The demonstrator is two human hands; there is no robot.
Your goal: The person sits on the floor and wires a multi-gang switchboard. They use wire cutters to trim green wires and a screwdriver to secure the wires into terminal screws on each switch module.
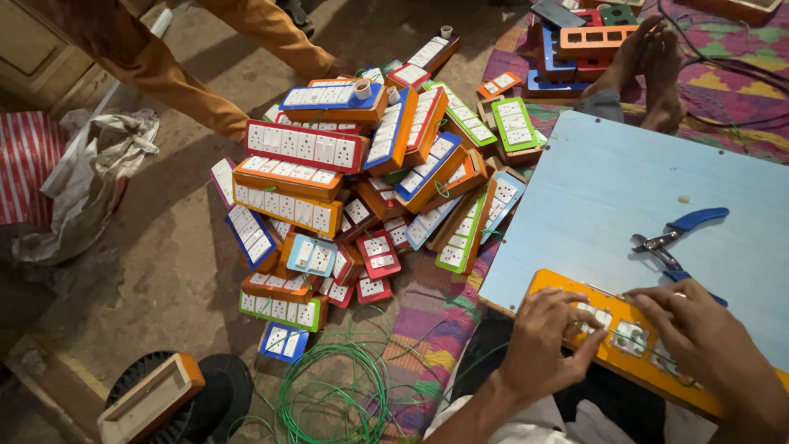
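An orange switchboard box [575, 289] with white sockets lies on the near edge of a light blue board [608, 189] over my lap. My left hand [549, 339] rests on its left part, fingers pressing a white socket. My right hand [699, 333] covers its right part, fingertips on another socket. A thin green wire runs across the box between my hands. Blue-handled pliers [678, 238] lie on the board just beyond my right hand.
A big heap of coloured switchboard boxes [353, 181] covers the floor to the left. Green wire coils [337, 395] lie near my knees. Another person's legs [189, 82] stand at top left; bare feet [645, 62] rest beyond the board. A wooden box [148, 399] sits at bottom left.
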